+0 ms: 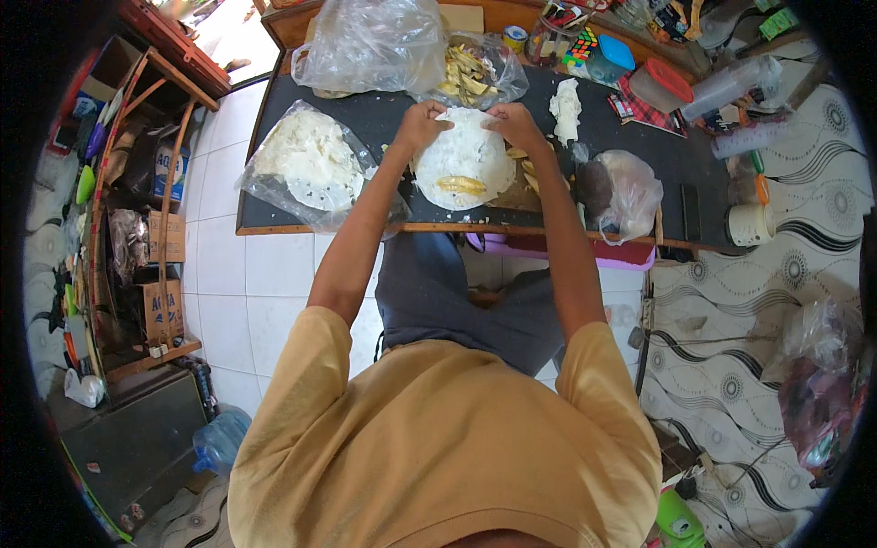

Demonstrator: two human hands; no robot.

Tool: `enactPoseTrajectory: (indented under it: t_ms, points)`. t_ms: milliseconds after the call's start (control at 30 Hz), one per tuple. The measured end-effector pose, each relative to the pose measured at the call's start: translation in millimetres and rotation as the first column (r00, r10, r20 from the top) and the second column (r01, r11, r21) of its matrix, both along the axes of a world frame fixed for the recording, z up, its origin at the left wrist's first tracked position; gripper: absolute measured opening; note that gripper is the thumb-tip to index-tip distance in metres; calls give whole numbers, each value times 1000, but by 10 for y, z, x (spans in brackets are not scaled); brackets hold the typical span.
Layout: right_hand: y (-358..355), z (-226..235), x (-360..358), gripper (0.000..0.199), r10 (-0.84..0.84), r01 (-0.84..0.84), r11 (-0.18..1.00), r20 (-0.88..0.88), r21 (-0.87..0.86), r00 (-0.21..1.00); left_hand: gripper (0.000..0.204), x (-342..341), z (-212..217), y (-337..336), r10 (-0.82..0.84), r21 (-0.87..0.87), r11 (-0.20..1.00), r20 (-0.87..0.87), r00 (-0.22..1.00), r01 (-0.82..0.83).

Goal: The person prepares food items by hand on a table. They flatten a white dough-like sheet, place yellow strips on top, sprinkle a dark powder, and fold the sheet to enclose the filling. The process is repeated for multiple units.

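A thin round white wrapper sheet [464,151] lies in front of me on a dark table, apparently over more sheets. Its far left edge is pinched in the fingers of my left hand [423,126]. My right hand [515,125] grips the far right edge in the same way. Near the sheet's front edge rests a yellow banana piece [461,184]. To the left, a stack of white wrapper sheets [311,157] sits on an open clear plastic bag. Beyond my hands, several banana slices [468,71] fill another clear bag.
A large clear plastic bag [373,46] stands at the back. Right of my hands are a crumpled white cloth [565,110], a tied plastic bag [628,192] and a dark phone-like slab [691,210]. Lidded containers [661,84] line the back right; a white cup [751,225] stands at the right end.
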State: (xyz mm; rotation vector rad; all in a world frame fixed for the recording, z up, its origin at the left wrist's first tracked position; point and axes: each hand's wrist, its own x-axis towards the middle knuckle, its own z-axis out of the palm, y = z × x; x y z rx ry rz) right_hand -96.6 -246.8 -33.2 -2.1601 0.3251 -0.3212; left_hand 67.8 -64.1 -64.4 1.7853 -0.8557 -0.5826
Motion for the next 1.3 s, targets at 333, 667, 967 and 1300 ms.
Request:
enactPoseTrajectory:
  t_ms: [333, 667, 967, 1300]
  points:
    - [-46, -29, 122, 26, -83, 84, 995, 10, -51, 996, 42, 53, 56, -79, 64, 20, 998, 141, 988, -67]
    - [714, 252, -448, 29, -468, 624, 725, 455, -293, 758, 37, -147, 239, 216, 144, 61, 979, 462, 875, -193]
    - [936, 124, -1905, 40, -883, 989, 129, 447, -67, 145, 26, -1040, 728, 152, 141, -222, 974, 475, 869, -36]
    - [608, -36, -2236, 19, -878, 978, 208, 446, 25, 175, 25, -1822, 831, -193, -240, -196, 935, 263, 935, 296]
